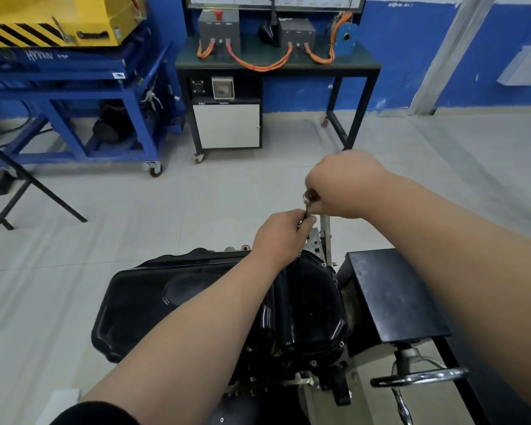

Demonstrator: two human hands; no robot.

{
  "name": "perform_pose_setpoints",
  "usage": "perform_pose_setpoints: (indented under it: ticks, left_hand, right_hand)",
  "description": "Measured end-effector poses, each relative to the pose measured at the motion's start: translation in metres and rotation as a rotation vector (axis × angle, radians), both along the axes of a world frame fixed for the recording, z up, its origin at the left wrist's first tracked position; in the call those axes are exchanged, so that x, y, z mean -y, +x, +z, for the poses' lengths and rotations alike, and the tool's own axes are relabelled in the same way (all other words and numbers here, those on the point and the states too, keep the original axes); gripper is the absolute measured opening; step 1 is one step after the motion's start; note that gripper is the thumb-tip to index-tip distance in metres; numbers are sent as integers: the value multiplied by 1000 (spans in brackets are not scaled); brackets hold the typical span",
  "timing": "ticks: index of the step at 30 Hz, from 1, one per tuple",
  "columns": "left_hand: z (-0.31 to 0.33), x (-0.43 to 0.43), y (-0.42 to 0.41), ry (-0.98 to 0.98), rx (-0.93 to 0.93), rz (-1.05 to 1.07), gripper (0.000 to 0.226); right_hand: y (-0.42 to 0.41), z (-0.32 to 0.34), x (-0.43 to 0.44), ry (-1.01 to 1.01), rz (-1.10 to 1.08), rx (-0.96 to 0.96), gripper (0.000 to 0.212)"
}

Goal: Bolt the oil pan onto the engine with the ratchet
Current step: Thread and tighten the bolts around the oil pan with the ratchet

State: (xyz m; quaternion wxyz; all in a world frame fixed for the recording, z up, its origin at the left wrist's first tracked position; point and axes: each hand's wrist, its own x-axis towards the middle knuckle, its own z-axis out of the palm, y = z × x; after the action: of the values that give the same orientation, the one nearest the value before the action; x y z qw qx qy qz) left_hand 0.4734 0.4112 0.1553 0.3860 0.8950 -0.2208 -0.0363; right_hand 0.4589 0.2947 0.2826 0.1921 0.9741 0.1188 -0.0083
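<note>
Nearest to me, a black sleeve (98, 412) sits at the bottom edge, and two bare forearms (196, 338) stretch forward from it over the work.

Pale floor tiles (135, 210) fill most of my view. At the back left I see a blue steel trolley (74, 87) carrying a yellow machine (59, 19). Beside it is a black bench (276, 64) strung with orange cables (258, 65), with a white cabinet (227, 125) below. A folding chair (13, 185) leans in from the left.

The black oil pan (196, 302) lies low in the middle of my view, on top of the engine (314, 240), whose grey metal shows past its far edge. To its right I see the stand's black plate (393, 296) and, lower, a chrome handwheel (420, 378).

Above the pan's far rim, the right hand (347, 185) is curled into a fist around the head of the ratchet (309, 197). Just beneath it, the left hand (281, 233) pinches the tool's thin shaft between thumb and fingertips. I cannot make out the bolt under the tool.
</note>
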Motion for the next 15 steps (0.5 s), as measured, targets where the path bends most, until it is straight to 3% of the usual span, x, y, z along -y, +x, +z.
perform_pose_setpoints:
  ticks: [2,4,6,10,12,15]
  left_hand:
    - [0,1,1,15,5,-1,26]
    - [-1,0,4,-17,3,24,31]
    - [-2,-1,4,-56,-8,34,36]
    - [-7,-1,4,-118,-103,46,39]
    - [-6,-2,3,-104,-128,50,30]
    - [-3,-7,-1,-30,-119,51,19]
  right_hand:
    - [-2,-3,-3,64,-140,6,43]
    - [-2,-9,-10,116,-254,-24,46]
    - [3,-10,-13,104,-219,-47,39]
    - [15,6,-1,38,57,-190,12]
    - [17,7,3,32,107,-183,16]
    - [10,3,1,-15,14,-134,38]
